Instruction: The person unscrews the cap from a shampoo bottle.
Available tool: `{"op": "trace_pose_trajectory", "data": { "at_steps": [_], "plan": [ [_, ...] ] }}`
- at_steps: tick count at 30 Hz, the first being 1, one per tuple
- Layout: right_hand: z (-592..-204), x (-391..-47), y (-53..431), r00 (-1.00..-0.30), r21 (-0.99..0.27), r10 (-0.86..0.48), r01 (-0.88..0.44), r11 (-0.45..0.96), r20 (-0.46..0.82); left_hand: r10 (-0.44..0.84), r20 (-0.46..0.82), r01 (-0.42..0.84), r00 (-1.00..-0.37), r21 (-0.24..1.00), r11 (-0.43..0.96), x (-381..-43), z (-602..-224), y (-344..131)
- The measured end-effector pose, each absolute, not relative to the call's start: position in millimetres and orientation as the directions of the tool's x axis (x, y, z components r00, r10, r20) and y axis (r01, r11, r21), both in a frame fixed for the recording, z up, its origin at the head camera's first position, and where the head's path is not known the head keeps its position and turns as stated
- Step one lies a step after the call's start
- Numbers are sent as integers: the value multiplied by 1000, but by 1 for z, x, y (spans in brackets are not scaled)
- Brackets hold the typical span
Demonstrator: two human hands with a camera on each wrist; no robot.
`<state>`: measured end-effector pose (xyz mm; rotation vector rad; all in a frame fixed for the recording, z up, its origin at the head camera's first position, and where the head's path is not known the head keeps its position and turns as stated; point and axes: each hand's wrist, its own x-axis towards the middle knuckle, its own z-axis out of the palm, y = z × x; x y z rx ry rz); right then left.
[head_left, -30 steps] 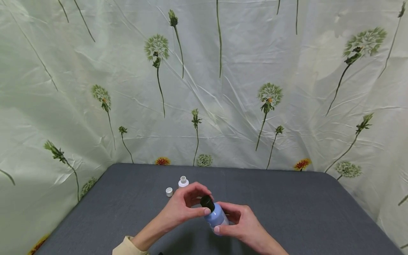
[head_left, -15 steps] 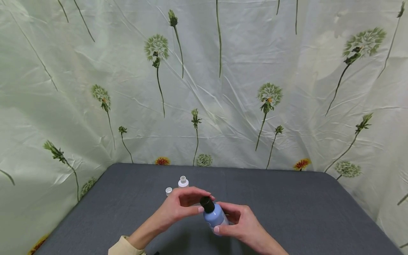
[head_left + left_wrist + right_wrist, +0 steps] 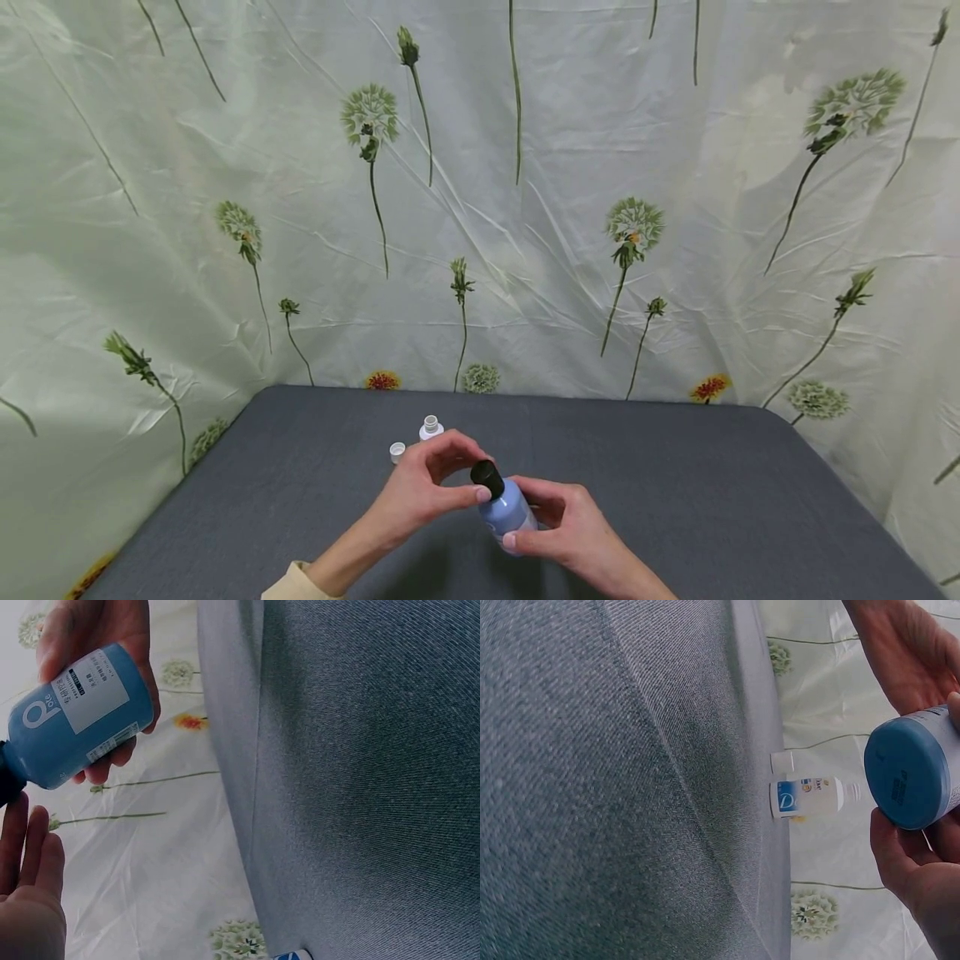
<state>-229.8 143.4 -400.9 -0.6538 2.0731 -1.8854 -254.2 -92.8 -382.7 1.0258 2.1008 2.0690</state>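
A blue bottle (image 3: 508,508) with a black cap (image 3: 487,477) is held tilted above the table, its cap toward the upper left. My right hand (image 3: 573,533) grips the bottle's body, thumb on the near side and fingers behind. At the cap, my left hand (image 3: 423,487) pinches with thumb and fingers. White lettering and a pale label (image 3: 94,690) show on the bottle in the left wrist view. From the right wrist, the blue base (image 3: 906,774) is seen.
Behind the left hand stands a small white bottle (image 3: 431,427) with its neck uncovered. A white cap (image 3: 397,452) lies beside it on the dark grey table (image 3: 675,483). A flower-printed cloth (image 3: 547,233) hangs along the back and sides.
My left hand's fingers loosened from the black cap and moved slightly left, then came back onto it. The right hand and the blue bottle have stayed nearly still.
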Motion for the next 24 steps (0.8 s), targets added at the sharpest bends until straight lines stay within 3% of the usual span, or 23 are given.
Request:
{"op": "trace_pose_trajectory", "data": {
  "at_steps": [4,11,15,19,24],
  "plan": [
    [-400,-230,143,-870,-988,-486,-136,70,86,489,422,420,-763,899,-121,-255,-383,-92],
    [-399,-228,144,-876,-994,-480,-90,60,50,639,451,370,-624,890,-266,-257,-378,-96],
    [-400,-227,144,-872,-994,-484,-103,43,69,677,447,323,-585,894,-311,-259,-377,-100],
    [-400,-226,143,-863,-992,-497,-126,25,97,675,454,349,-582,889,-297,-259,-377,-101],
    [-400,-226,143,-859,-992,-502,-123,19,97,633,441,381,-637,893,-239,-257,-376,-100]
  ]
}}
